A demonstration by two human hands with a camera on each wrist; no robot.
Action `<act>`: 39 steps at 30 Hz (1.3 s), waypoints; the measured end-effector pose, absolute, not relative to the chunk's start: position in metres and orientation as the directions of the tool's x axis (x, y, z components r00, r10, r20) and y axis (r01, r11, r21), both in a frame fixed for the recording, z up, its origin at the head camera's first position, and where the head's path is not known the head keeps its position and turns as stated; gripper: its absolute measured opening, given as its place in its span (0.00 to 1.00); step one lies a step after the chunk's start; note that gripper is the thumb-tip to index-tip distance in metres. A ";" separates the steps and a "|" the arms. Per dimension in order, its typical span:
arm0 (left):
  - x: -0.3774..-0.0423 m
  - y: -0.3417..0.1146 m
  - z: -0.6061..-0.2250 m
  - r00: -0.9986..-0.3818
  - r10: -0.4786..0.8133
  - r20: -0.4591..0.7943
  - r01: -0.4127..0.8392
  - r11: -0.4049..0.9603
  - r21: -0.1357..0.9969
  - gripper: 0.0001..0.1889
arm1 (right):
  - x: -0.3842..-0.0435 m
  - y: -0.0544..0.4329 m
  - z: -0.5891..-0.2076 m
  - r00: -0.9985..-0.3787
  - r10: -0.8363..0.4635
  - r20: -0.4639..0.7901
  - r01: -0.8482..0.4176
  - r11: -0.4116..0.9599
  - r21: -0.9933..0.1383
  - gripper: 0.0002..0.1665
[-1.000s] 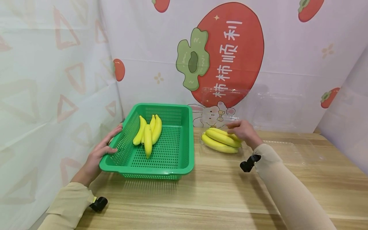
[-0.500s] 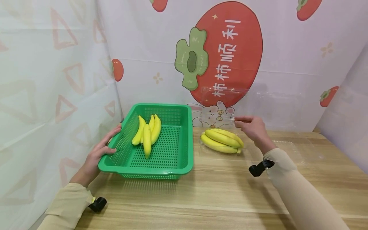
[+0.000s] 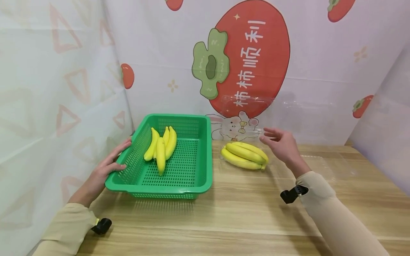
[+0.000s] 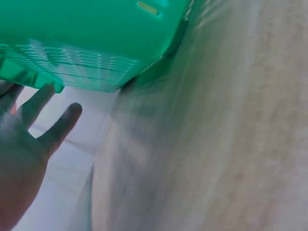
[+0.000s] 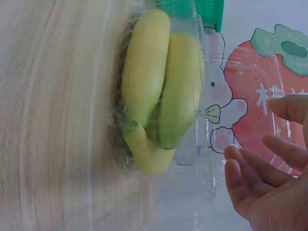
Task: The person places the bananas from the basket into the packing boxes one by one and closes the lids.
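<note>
A green plastic basket (image 3: 160, 188) holds several yellow bananas (image 3: 161, 153) on its left side. My left hand (image 3: 102, 172) rests on the basket's left rim, thumb over the edge. In the left wrist view its visible fingers (image 4: 60, 130) are straight and spread outside the basket wall. To the right, another bunch of bananas (image 3: 245, 155) lies in a clear plastic clamshell box (image 5: 204, 144) with its lid raised. Beside that lid, my right hand (image 3: 283, 145) hovers right of the bananas, fingers loosely bent and nothing visible between them.
A second clear plastic box (image 3: 315, 163) stands on the wooden table (image 3: 237, 217) farther right, its lid raised. A printed curtain (image 3: 153, 53) hangs close behind the basket and boxes, with another white cloth (image 3: 64, 142) at the left.
My right hand has drawn back up and to the right, off the bananas in the clear box. Its fingers have since spread slightly. My left hand stays on the basket rim.
</note>
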State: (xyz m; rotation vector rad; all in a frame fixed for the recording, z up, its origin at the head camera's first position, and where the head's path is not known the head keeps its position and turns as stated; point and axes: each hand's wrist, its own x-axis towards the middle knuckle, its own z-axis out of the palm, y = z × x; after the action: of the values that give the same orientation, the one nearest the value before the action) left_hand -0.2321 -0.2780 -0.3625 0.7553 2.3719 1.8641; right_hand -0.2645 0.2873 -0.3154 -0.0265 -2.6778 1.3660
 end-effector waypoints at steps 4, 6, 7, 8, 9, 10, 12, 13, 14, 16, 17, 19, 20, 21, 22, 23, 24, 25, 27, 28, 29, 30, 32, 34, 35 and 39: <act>-0.232 -0.280 -0.355 -0.891 0.365 0.269 0.383 0.289 0.877 0.35 | -0.262 0.292 -0.314 -0.985 0.090 0.148 -0.062 0.612 -0.788 0.43; -0.232 -0.282 -0.349 -0.893 0.352 0.282 0.405 0.350 0.845 0.34 | -0.261 0.295 -0.312 -0.984 0.093 0.153 -0.064 0.614 -0.786 0.45; -0.231 -0.283 -0.346 -0.895 0.341 0.287 0.411 0.386 0.826 0.33 | -0.261 0.296 -0.310 -0.984 0.092 0.151 -0.063 0.616 -0.786 0.46; -0.230 -0.285 -0.342 -0.895 0.335 0.295 0.422 0.419 0.804 0.33 | -0.262 0.298 -0.309 -0.985 0.086 0.149 -0.065 0.617 -0.784 0.48; -0.229 -0.286 -0.337 -0.895 0.328 0.303 0.429 0.449 0.784 0.33 | -0.262 0.298 -0.307 -0.986 0.079 0.149 -0.069 0.619 -0.783 0.50; -0.228 -0.286 -0.332 -0.898 0.317 0.305 0.429 0.476 0.767 0.33 | -0.263 0.299 -0.305 -0.986 0.071 0.149 -0.074 0.621 -0.780 0.52; -0.226 -0.284 -0.321 -0.909 0.294 0.296 0.413 0.528 0.742 0.32 | -0.264 0.299 -0.300 -0.986 0.054 0.157 -0.088 0.632 -0.770 0.56; -0.226 -0.282 -0.313 -0.913 0.288 0.288 0.404 0.552 0.729 0.33 | -0.265 0.299 -0.297 -0.986 0.046 0.160 -0.095 0.634 -0.767 0.58; -0.225 -0.279 -0.306 -0.918 0.282 0.278 0.393 0.575 0.718 0.33 | -0.266 0.299 -0.295 -0.986 0.039 0.164 -0.102 0.633 -0.767 0.60; -0.224 -0.270 -0.289 -0.936 0.259 0.240 0.351 0.620 0.702 0.33 | -0.267 0.299 -0.288 -0.987 0.031 0.160 -0.106 0.625 -0.774 0.61; -0.223 -0.264 -0.279 -0.943 0.249 0.220 0.331 0.641 0.693 0.34 | -0.268 0.299 -0.284 -0.988 0.027 0.154 -0.105 0.613 -0.783 0.61; -0.223 -0.250 -0.260 -0.955 0.231 0.184 0.294 0.677 0.675 0.34 | -0.269 0.298 -0.276 -0.990 0.021 0.136 -0.099 0.578 -0.810 0.60; -0.223 -0.243 -0.251 -0.961 0.219 0.168 0.274 0.692 0.667 0.34 | -0.270 0.298 -0.272 -0.991 0.018 0.130 -0.098 0.556 -0.826 0.59; -0.223 -0.235 -0.242 -0.966 0.210 0.151 0.256 0.702 0.665 0.35 | -0.271 0.298 -0.267 -0.992 0.016 0.122 -0.094 0.534 -0.840 0.58; -0.224 -0.227 -0.234 -0.970 0.203 0.133 0.239 0.704 0.669 0.35 | -0.273 0.298 -0.262 -0.993 0.012 0.115 -0.093 0.504 -0.859 0.56; -0.225 -0.220 -0.226 -0.973 0.200 0.115 0.224 0.700 0.678 0.35 | -0.275 0.298 -0.257 -0.994 0.008 0.108 -0.091 0.476 -0.875 0.55; -0.227 -0.213 -0.218 -0.974 0.201 0.102 0.215 0.688 0.693 0.35 | -0.277 0.298 -0.252 -0.995 0.007 0.100 -0.087 0.447 -0.890 0.55; -0.229 -0.205 -0.212 -0.975 0.204 0.089 0.206 0.674 0.710 0.36 | -0.279 0.299 -0.247 -0.996 0.008 0.092 -0.080 0.419 -0.904 0.54; -0.235 -0.189 -0.200 -0.975 0.213 0.065 0.190 0.642 0.742 0.36 | -0.284 0.300 -0.236 -0.997 0.014 0.071 -0.060 0.370 -0.927 0.54; -0.239 -0.181 -0.194 -0.974 0.219 0.058 0.186 0.628 0.756 0.36 | -0.286 0.300 -0.231 -0.998 0.018 0.061 -0.052 0.345 -0.937 0.55; -0.243 -0.174 -0.189 -0.973 0.224 0.056 0.186 0.618 0.764 0.36 | -0.288 0.300 -0.225 -0.998 0.024 0.050 -0.040 0.323 -0.946 0.56; -0.247 -0.166 -0.185 -0.972 0.230 0.050 0.183 0.606 0.774 0.36 | -0.290 0.300 -0.220 -0.999 0.030 0.036 -0.025 0.299 -0.954 0.57; -0.255 -0.149 -0.178 -0.971 0.237 0.040 0.177 0.595 0.784 0.36 | -0.294 0.301 -0.211 -0.999 0.037 0.006 0.004 0.278 -0.961 0.59; -0.265 -0.133 -0.173 -0.971 0.239 0.031 0.168 0.582 0.795 0.36 | -0.298 0.302 -0.204 -0.999 0.043 -0.026 0.036 0.267 -0.963 0.60; -0.271 -0.126 -0.172 -0.971 0.238 0.025 0.162 0.574 0.802 0.35 | -0.300 0.302 -0.200 -0.998 0.045 -0.043 0.054 0.266 -0.963 0.61; -0.298 -0.095 -0.173 -0.969 0.245 0.009 0.130 0.483 0.866 0.33 | -0.306 0.303 -0.191 -0.992 0.062 -0.109 0.122 0.284 -0.951 0.63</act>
State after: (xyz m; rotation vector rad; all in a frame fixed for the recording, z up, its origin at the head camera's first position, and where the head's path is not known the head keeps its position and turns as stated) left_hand -0.2979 -0.0952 -0.1729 0.3306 2.6037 1.5053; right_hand -0.3056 0.3035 -0.1911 -0.1831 -2.5577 1.9012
